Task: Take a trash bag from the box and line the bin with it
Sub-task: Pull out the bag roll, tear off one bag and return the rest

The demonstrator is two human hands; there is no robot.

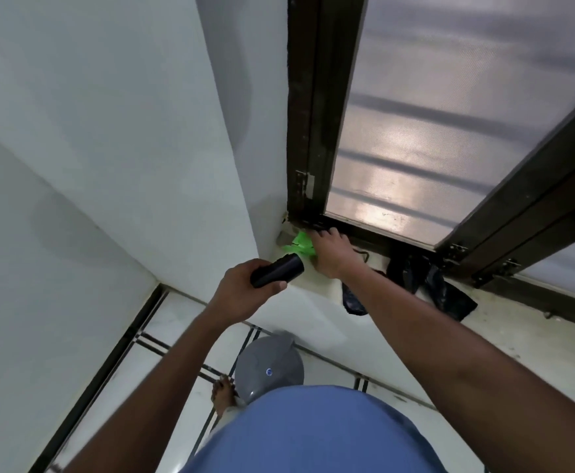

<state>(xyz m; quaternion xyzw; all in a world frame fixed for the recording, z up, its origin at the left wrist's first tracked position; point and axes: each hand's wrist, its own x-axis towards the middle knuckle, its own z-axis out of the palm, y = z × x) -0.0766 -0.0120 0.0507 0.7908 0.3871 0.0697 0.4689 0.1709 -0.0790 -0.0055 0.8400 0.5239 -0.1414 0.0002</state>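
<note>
My left hand (241, 288) grips a black roll of trash bags (277, 269) just above the window ledge. My right hand (330, 250) rests on a bright green box (300, 244) that lies in the ledge's left corner against the window frame; its fingers reach over the box's far side and hide most of it. Down on the floor stands the grey bin (270, 365) with its lid shut, right in front of my body.
Loose black plastic bags (446, 285) lie crumpled on the cream ledge (504, 322) to the right of my right arm. A dark-framed frosted window (416, 131) rises behind the ledge. White walls close in on the left. A bare foot (223, 392) stands beside the bin.
</note>
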